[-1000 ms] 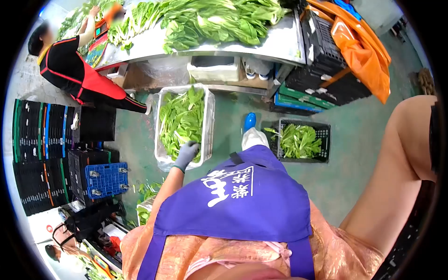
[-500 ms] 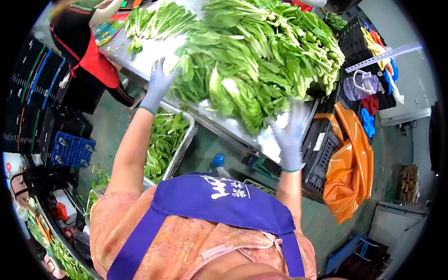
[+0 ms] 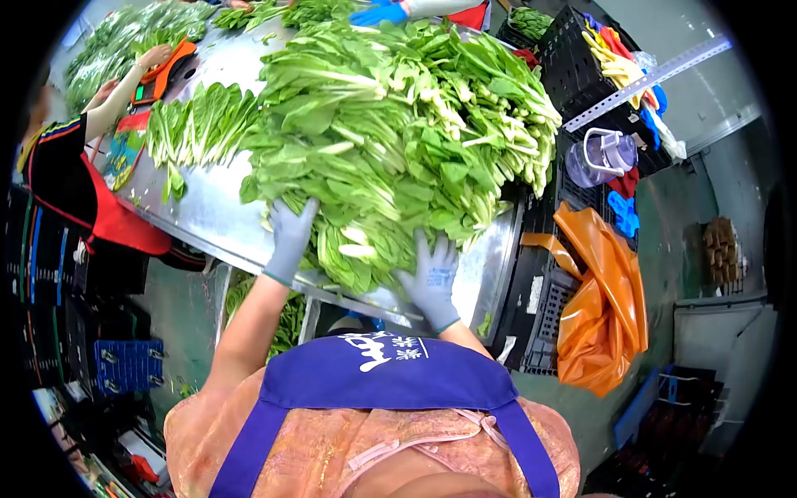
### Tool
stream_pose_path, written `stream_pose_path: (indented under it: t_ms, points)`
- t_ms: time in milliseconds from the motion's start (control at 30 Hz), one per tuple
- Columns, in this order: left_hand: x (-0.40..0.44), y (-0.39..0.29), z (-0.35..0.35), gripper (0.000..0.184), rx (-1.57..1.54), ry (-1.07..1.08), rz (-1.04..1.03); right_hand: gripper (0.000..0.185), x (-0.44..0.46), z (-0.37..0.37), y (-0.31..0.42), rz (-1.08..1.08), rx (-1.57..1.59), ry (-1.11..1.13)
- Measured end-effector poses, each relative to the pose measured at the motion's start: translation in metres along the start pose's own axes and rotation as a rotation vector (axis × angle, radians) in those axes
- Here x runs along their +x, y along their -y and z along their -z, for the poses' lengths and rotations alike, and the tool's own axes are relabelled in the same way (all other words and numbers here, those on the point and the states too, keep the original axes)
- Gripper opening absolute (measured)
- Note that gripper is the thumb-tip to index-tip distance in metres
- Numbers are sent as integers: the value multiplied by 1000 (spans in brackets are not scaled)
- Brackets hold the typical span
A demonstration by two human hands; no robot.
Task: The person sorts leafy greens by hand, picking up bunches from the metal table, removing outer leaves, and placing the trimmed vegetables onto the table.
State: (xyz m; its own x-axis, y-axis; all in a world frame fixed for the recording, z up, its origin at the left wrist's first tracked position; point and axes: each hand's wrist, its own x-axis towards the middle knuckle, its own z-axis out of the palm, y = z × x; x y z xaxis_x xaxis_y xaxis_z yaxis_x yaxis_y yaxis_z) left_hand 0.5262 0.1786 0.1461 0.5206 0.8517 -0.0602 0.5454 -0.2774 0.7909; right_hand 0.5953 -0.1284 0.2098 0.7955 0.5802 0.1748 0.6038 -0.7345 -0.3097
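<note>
A large heap of leafy greens (image 3: 365, 141) lies on the metal table (image 3: 195, 203). My left hand (image 3: 290, 236), in a grey glove, touches the heap's near left edge, its fingers apart and partly under the leaves. At the near right edge, my right hand (image 3: 432, 278), also gloved in grey, rests against the leaves with its fingers spread. A smaller row of greens (image 3: 203, 124) lies to the left of the heap.
A co-worker in a red apron (image 3: 120, 220) stands at the left by an orange scale (image 3: 166, 70). Another person's blue-gloved hand (image 3: 379, 13) is across the table. Black crates (image 3: 552, 311) and orange plastic (image 3: 598, 307) stand right. Below is a crate of greens (image 3: 286, 324).
The view has risen from the floor crates to the table. My left hand has left the white crate's greens, and both hands have come to the heap's near edge.
</note>
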Motion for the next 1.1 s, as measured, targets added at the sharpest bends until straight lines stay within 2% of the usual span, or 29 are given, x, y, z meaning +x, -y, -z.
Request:
stream_pose_path:
  t_ms: [33, 133, 200, 267, 300, 400, 433, 467, 533, 567, 667, 700, 800, 867, 933, 967, 1000, 1033, 1067, 1100]
  points:
    - [1, -2, -8, 106, 2, -21, -5, 90, 5, -3, -3, 21, -1, -52]
    - [-1, -15, -29, 107, 62, -85, 23, 84, 17, -17, -16, -64, 92, 32]
    - [0, -29, -40, 103, 75, -123, 35, 78, 20, -26, -18, -61, 65, 3]
    - [5, -39, -49, 100, 116, -99, 55, 77, 27, -28, -22, -48, 35, -8]
    - [6, -43, -53, 99, 137, -84, 70, 79, 33, -28, -26, 55, -60, -88]
    - [11, -72, -57, 91, 212, -19, 118, 79, 50, -39, -44, 12, -69, -40]
    - [13, -80, -58, 94, 197, 31, 125, 78, 57, -38, -49, 54, -67, -91]
    - [16, -84, -64, 95, 188, 22, 116, 76, 63, -36, -55, -11, -54, -10]
    - [22, -92, -77, 96, 171, 9, 84, 66, 82, -25, -61, -13, 27, 4]
    - [27, -94, -83, 98, 153, 34, 119, 61, 85, -36, -73, 90, 17, -105]
    - [33, -103, -90, 97, 113, 38, 109, 59, 84, -67, -114, 67, 62, 53]
    - [36, -103, -92, 97, 85, 40, 107, 60, 89, -68, -115, -16, 54, 139]
    - [36, -106, -82, 95, 64, 64, 104, 61, 93, -68, -113, 50, 15, -18]
    - [39, -98, -66, 97, 17, 136, 21, 59, 88, -76, -122, 65, -125, 44]
    - [35, -80, -46, 99, -39, 184, -65, 55, 89, -41, -89, 54, -89, 115]
    - [35, -73, -37, 100, -76, 196, -124, 51, 91, -19, -64, 112, -95, 32]
    - [36, -65, -28, 102, -116, 214, -181, 55, 87, -11, -62, 198, -231, -41]
    - [38, -54, -19, 106, -111, 219, -217, 58, 81, -6, -63, 138, -77, -36]
    - [35, -42, -12, 99, -63, 220, -211, 61, 70, -2, -66, 72, 77, -24]
    - [31, -42, 7, 95, -151, 294, -271, 58, 54, 12, -61, 19, 5, 172]
